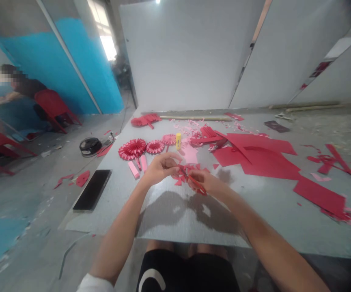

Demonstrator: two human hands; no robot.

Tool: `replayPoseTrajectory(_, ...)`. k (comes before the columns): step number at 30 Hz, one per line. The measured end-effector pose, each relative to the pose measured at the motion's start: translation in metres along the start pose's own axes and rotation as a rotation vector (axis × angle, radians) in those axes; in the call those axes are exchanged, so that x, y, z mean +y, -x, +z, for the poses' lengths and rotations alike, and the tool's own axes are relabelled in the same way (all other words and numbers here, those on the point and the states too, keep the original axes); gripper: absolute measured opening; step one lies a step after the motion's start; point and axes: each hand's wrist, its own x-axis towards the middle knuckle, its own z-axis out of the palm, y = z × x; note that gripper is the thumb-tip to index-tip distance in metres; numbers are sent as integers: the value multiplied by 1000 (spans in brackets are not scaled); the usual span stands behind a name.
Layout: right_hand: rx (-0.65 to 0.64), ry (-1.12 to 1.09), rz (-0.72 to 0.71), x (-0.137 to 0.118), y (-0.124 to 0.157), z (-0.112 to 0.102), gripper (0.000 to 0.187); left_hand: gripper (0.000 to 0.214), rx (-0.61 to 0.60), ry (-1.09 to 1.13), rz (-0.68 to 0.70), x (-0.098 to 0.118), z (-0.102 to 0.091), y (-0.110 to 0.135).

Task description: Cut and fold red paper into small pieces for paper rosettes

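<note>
Head view. Left hand [163, 169]: fingers curled inward, fingertips closed on the edge of a folded red paper piece [181, 171]. Right hand [205, 182]: fingers bent and nearly closed around a narrow red strip [197, 184], exact grip partly hidden by the fingers. Folded piece and strip both held between the hands, above the near middle of a grey work table [254, 231], close together and over a scatter of small red scraps [179, 181].

Directly ahead of the left hand, three red paper rosettes [132, 149] in a row, the third with pinker pleats. Just beyond them, an upright yellow glue stick [178, 140]. Near the rosettes, two pink paper strips [133, 169] and a pink paper sheet [190, 154]. To the right of the right hand, large red paper sheets [254, 156], overlapping. Further right, loose red offcuts [330, 160]. Far edge of the table: a long wooden strip [195, 118].

Left table edge: a black smartphone [92, 190], face up. Floor beyond: a round black object [90, 146], type unclear. Far left: a co-worker [23, 83] seated on a red plastic chair [53, 106], hands at a separate table.
</note>
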Motion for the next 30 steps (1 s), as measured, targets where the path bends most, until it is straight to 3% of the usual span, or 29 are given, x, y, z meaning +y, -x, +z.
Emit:
replayPoseTrajectory(13,13,-55,14,-4,1,2,37,38,7,23,4,-3,1,0)
replayPoseTrajectory(19,72,-54,-32,3,-2,1,36,28,55,25,-73,-7,4,-3)
replayPoseTrajectory(30,116,-88,-79,14,-10,3,37,33,-16,-74,-16,-8,5,-5)
